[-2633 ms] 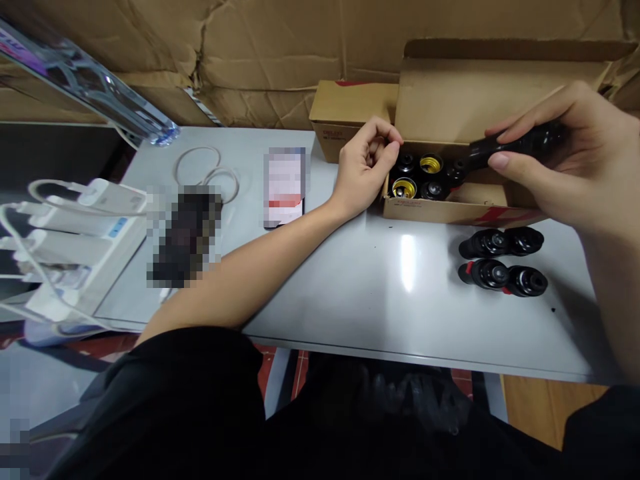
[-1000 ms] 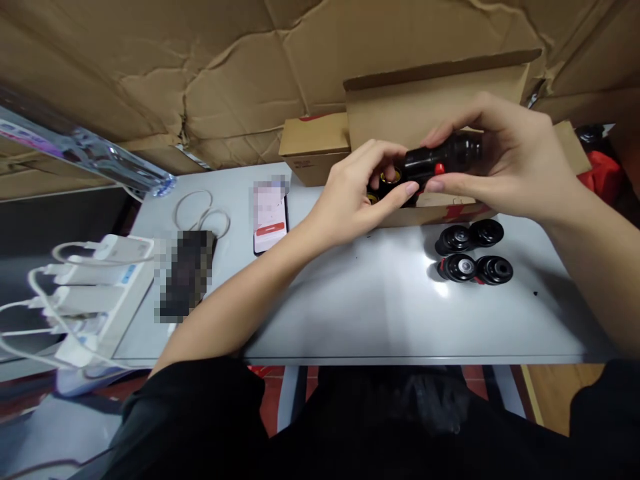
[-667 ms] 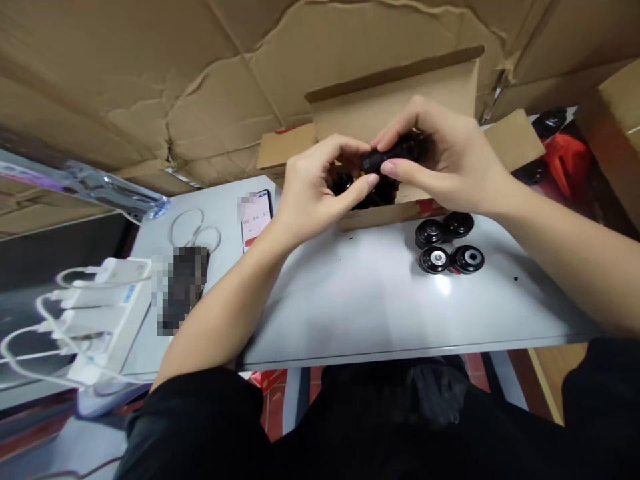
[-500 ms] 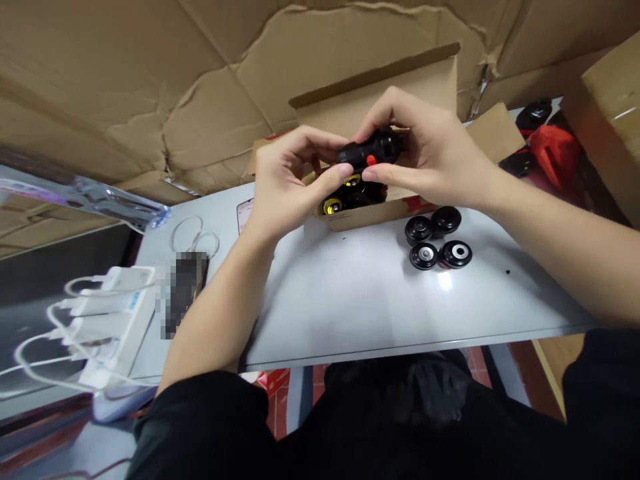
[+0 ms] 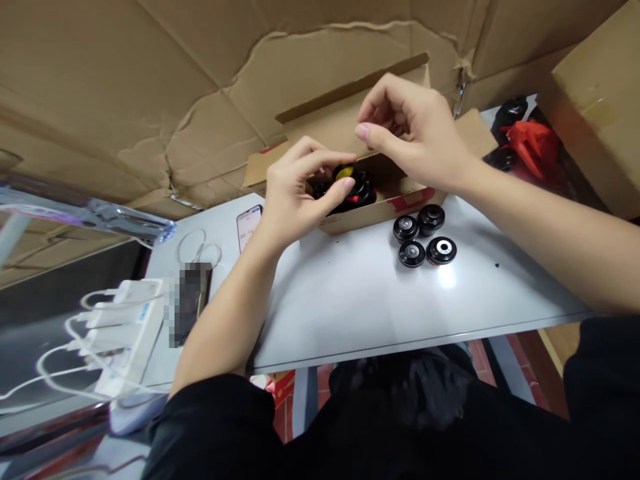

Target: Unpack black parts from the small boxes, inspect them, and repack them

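Note:
My left hand (image 5: pixel 305 190) reaches over the front left of an open cardboard box (image 5: pixel 383 208), thumb and index finger around a black round part with a yellow face (image 5: pixel 344 173). Its lower portion merges with black parts with red bits (image 5: pixel 364 193) inside the box, so where it ends cannot be told. Higher and to the right, my right hand (image 5: pixel 413 127) hovers over the box, fingers curled and the thumb tip close to the index finger. Nothing shows between them. Several black round caps (image 5: pixel 412 253) stand in a cluster on the table before the box.
A phone with a lit screen (image 5: pixel 249 223) lies left of the box on the grey table (image 5: pixel 330 320). A white power strip (image 5: pixel 133 347) with cables and a blurred dark object (image 5: pixel 189 303) are further left. Red plastic (image 5: pixel 533 147) and a large carton (image 5: pixel 600 107) stand at right.
My right hand has let go of the black cylindrical part with the red lever and lifted away. My left hand has come lower, towards the box. The view has shifted slightly.

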Tool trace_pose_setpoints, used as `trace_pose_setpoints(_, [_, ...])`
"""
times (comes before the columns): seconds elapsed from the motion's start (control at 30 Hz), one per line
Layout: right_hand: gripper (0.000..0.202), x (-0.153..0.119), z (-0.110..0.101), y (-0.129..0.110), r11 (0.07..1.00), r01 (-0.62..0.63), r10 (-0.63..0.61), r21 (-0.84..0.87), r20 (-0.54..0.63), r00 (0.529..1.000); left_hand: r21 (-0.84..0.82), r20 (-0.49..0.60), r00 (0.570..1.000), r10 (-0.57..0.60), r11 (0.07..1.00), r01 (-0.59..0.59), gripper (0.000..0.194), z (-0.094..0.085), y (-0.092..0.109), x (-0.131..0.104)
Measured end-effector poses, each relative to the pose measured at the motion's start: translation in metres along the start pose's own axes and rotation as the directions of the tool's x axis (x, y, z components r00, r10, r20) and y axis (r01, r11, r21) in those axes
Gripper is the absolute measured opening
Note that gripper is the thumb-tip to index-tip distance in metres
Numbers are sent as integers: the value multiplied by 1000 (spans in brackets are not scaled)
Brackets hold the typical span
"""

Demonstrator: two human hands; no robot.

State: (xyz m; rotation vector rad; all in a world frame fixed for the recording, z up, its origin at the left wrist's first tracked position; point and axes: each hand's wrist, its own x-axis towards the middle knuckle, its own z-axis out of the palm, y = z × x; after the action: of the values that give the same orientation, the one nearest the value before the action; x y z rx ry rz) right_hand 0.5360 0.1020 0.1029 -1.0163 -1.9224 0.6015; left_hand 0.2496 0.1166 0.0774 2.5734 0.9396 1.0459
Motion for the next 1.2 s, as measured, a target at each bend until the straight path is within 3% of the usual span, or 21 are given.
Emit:
trace_pose_setpoints(0.2, [29, 0, 1, 5, 993, -87, 89, -83, 24, 996, 104, 95, 995, 0, 995, -10, 36, 11, 12, 4])
trace_pose_setpoints(0.4, [24, 1, 3, 7, 975, -124, 136, -183, 57, 989, 167, 264, 964, 26, 983, -73, 27, 8, 17, 6])
trace_pose_setpoints(0.7, [19, -3, 9, 8, 949, -62, 115, -310, 156, 981, 170, 302, 952, 55, 979, -110, 45, 14, 10, -1])
trace_pose_setpoints(0.9, [25, -3, 6, 9, 952, -47, 107, -301, 188, 976, 152, 239, 967, 91, 980, -129, 48, 8, 4, 1])
trace_pose_setpoints(1.03, [31, -4, 4, 6, 968, -82, 113, -239, 117, 987, 127, 171, 978, 120, 982, -143, 45, -1, 25, 0])
trace_pose_setpoints(1.2, [26, -4, 3, 4, 978, -83, 111, -193, 136, 985, 108, 315, 933, 172, 971, -215, 33, 2, 66, -9])
